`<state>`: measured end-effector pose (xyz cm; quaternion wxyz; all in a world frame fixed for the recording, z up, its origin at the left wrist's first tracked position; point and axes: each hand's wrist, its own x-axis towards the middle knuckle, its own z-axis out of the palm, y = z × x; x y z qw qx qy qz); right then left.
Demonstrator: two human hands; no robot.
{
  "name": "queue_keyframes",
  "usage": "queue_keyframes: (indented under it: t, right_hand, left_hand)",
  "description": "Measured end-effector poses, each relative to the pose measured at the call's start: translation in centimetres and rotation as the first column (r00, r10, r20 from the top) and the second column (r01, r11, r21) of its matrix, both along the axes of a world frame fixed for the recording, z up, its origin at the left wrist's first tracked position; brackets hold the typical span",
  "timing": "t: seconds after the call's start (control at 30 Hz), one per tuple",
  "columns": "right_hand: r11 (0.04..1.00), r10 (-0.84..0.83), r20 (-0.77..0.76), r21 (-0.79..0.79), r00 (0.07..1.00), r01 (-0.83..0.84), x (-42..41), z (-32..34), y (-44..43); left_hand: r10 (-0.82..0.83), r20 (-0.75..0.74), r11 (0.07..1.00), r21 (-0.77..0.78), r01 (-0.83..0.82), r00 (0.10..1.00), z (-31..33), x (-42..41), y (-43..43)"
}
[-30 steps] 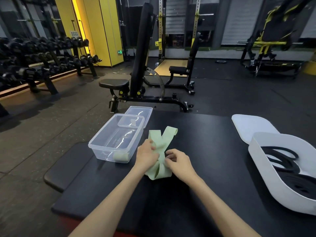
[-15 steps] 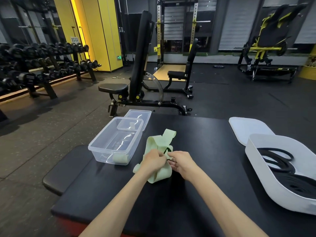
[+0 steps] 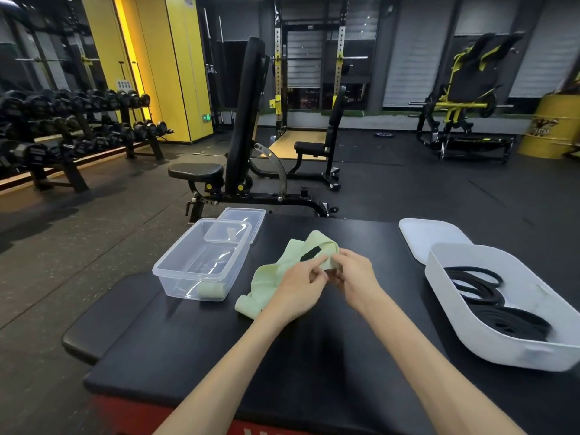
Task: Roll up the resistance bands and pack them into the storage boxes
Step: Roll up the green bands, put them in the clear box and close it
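A pale green resistance band (image 3: 266, 279) lies crumpled on the black padded platform (image 3: 314, 356). My left hand (image 3: 298, 290) and my right hand (image 3: 356, 276) both pinch its far end, folded over between the fingertips. Left of the hands stands a clear plastic storage box (image 3: 175, 265) with one rolled green band (image 3: 212, 291) in its near corner. At the right, a white oval box (image 3: 470, 328) holds several coiled black bands (image 3: 483, 290).
The clear lid (image 3: 248, 216) leans behind the clear box. A white oval lid (image 3: 430, 237) lies behind the white box. A black bench pad (image 3: 103, 318) adjoins the platform's left edge. A weight bench (image 3: 238, 152) and dumbbell racks (image 3: 62, 133) stand beyond.
Both hands have shifted right and farther along the green band, from its middle to its far end. The band has bunched up, its near part trailing left.
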<state>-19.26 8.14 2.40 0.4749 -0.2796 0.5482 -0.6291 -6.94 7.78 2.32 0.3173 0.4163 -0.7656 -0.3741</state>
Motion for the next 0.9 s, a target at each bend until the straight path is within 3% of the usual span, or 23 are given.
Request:
queue_keyframes:
  t: [0.23,0.4,0.5,0.63,0.73,0.83,0.9]
  right_hand:
    - [0.983,0.052,-0.203,-0.162,0.978,-0.086,-2.4,4.8,2.0]
    - [0.985,0.010,-0.432,-0.153,0.902,-0.084,-3.5,5.1,2.4]
    - [0.981,-0.063,-0.627,-0.181,0.776,-0.067,-3.9,5.2,3.0]
    - [0.949,-0.206,-0.820,-0.300,0.534,-0.094,-4.2,5.5,3.4]
    - [0.901,-0.344,-0.860,-0.415,0.376,-0.124,-4.6,6.9,3.4]
    - [0.866,-0.415,-0.862,-0.472,0.292,-0.162,-5.1,8.9,3.2]
    - [0.861,-0.422,-0.868,-0.474,0.261,-0.183,-5.1,10.6,3.0]
  left_hand:
    - [0.051,-0.186,0.996,-0.065,-0.064,0.981,3.9,-0.2,1.7]
    - [0.099,-0.141,0.988,-0.105,-0.115,0.985,5.2,-0.1,0.4]
    - [0.118,-0.158,0.983,-0.121,-0.137,0.980,5.3,-0.5,0.2]
    - [0.112,-0.119,0.979,-0.158,-0.130,0.987,5.0,-1.2,0.5]
    - [0.060,-0.133,0.989,-0.126,-0.077,0.989,5.7,-1.7,0.6]
    - [-0.033,-0.153,0.994,-0.106,0.017,0.988,6.7,-2.3,0.8]
    - [-0.049,-0.139,0.983,-0.180,0.024,0.989,7.4,-2.8,0.9]
